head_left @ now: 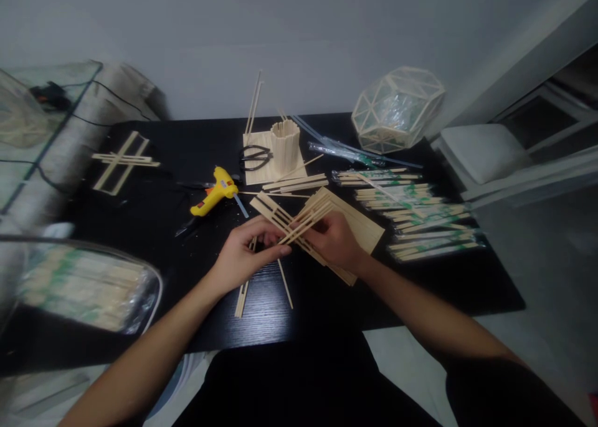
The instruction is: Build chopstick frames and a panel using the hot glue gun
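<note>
Both my hands are closed on a crossed frame of thin wooden sticks, held tilted above the black table. My left hand grips it near the crossing, thumb along the lower stick ends; some of its fingers are hidden behind the sticks. From the other side, my right hand pinches the frame, its fingertips partly covered by the sticks. Below my left hand lie several loose sticks. Flat wooden panels lie under and beyond my right hand. A yellow glue gun rests beyond my left hand.
Another crossed stick frame lies at the back left. Black-handled scissors and a stick-walled cup are on a wooden board. Wrapped stick packets spread rightward, below a faceted stick ball. A plastic bag of sticks sits left.
</note>
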A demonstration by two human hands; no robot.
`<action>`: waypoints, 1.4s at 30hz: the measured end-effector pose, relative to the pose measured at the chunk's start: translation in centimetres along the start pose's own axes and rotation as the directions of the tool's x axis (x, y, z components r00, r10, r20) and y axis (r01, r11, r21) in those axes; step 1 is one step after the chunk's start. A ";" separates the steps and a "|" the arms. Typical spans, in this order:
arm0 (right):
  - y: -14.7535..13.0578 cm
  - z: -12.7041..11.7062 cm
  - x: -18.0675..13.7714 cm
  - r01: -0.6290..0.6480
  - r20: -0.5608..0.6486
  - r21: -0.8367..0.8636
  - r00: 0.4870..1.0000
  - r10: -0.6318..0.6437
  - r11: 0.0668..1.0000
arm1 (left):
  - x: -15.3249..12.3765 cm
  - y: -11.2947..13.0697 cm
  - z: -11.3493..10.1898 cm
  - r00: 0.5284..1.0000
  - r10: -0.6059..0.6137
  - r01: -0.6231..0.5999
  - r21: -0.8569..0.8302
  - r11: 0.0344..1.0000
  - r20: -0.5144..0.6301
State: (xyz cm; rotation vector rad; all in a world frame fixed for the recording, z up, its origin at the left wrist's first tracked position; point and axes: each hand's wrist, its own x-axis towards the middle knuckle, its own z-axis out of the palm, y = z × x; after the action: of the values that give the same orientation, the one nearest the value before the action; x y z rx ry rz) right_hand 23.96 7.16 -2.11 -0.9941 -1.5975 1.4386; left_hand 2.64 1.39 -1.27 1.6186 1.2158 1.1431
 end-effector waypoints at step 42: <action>-0.7 1.0 -0.7 -0.084 -0.030 0.124 0.996 0.089 0.989 | -0.1 0.7 0.1 0.967 -0.235 0.212 -0.204 0.956 -0.095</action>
State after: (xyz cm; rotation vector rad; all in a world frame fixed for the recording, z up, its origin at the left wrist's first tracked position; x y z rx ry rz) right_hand 23.36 6.05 -1.47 -1.0219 -1.4374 1.5498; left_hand 2.88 1.17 -0.67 1.2493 1.2854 1.1847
